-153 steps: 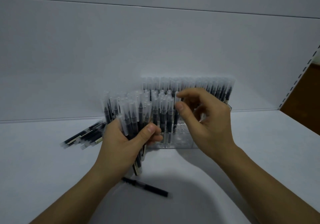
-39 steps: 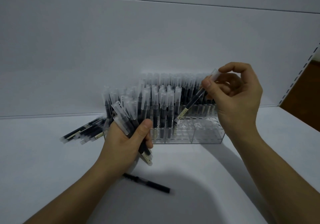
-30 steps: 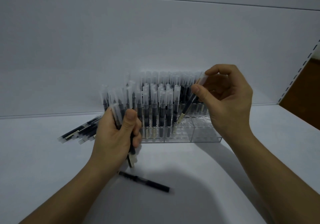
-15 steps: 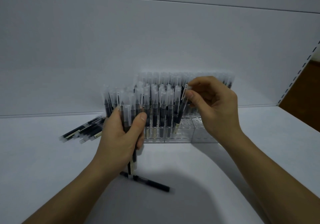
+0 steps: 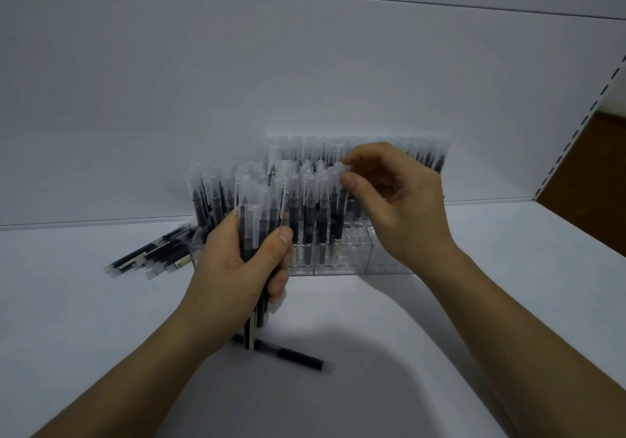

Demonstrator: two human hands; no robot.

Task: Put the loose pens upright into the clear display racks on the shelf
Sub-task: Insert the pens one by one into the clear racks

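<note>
Pens in a bundle [image 5: 252, 231] are gripped upright in the left hand [image 5: 233, 268], fingers and thumb wrapped round the barrels, clear caps up, in front of the rack's left end. One pen [image 5: 339, 214] is pinched at its cap between thumb and forefinger of the right hand [image 5: 396, 200]. It stands almost upright with its lower end at the front row of the clear rack [image 5: 382, 258]; whether it is seated cannot be told. Upright pens fill the rows to its left. A loose pile [image 5: 149, 254] lies flat on the shelf [image 5: 508, 285] left of the rack. A single pen [image 5: 291, 358] lies flat nearer the front, below the bundle.
</note>
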